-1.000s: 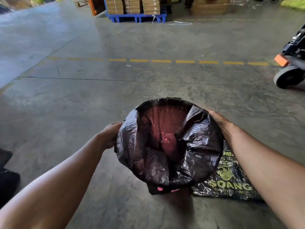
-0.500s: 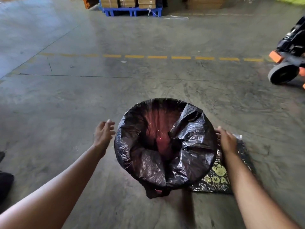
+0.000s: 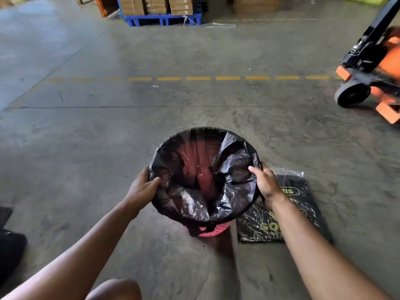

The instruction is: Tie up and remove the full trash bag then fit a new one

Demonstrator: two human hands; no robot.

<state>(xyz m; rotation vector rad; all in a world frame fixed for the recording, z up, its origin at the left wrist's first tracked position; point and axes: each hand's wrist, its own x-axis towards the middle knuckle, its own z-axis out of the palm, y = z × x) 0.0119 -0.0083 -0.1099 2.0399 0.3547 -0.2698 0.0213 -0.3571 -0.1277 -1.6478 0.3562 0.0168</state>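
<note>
Gripping the rim on both sides, I hold a black trash bag (image 3: 218, 187) that lines a pink bin (image 3: 208, 231) standing on the concrete floor (image 3: 108, 148) in front of me. My left hand (image 3: 141, 189) is at the bin's left edge, thumb hooked over the rim and pressing the plastic inward while the other fingers wrap the outside. My right hand (image 3: 267, 184) is at the right edge, thumb on top of the folded plastic and fingers curled down the outer wall, pinching the bag there. The bag's mouth is stretched over the far rim, but loose folds sag into the opening on the right and near sides, and pink shows through the thin film inside. Just right of the bin, touching its base from where I look, lies a flat black pack of bags (image 3: 281, 213) in clear wrap; my right forearm hides much of it, and its yellow print reads only in part: "SO" low down and "IS" higher up. To the far right stands an orange pallet jack (image 3: 372, 70) with a black wheel. Beyond a dashed yellow line (image 3: 227, 78), cardboard boxes (image 3: 155, 5) sit stacked on a blue pallet (image 3: 162, 19). A dark shape (image 3: 8, 250) lies at the left edge; I cannot tell what it is.
</note>
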